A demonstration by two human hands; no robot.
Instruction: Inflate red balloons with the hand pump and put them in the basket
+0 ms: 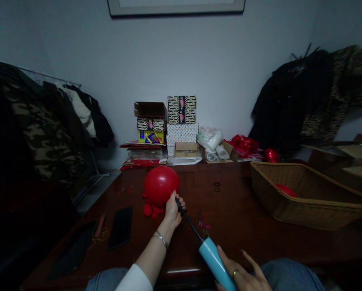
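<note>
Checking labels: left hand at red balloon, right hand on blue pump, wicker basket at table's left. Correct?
No: the head view shows the wicker basket on the right of the table, not left. Left hand at red balloon, right hand on blue pump: correct.

Gloss and weave
Red balloon (161, 182) is gleaming, blue pump (215, 258) is looking plastic-smooth, wooden surface (238, 206) is shining, wicker basket (302, 212) is looking rough

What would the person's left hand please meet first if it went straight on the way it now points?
Most likely the shiny, round red balloon, which appears right against the left hand, though exact depth and contact are unclear here.
</note>
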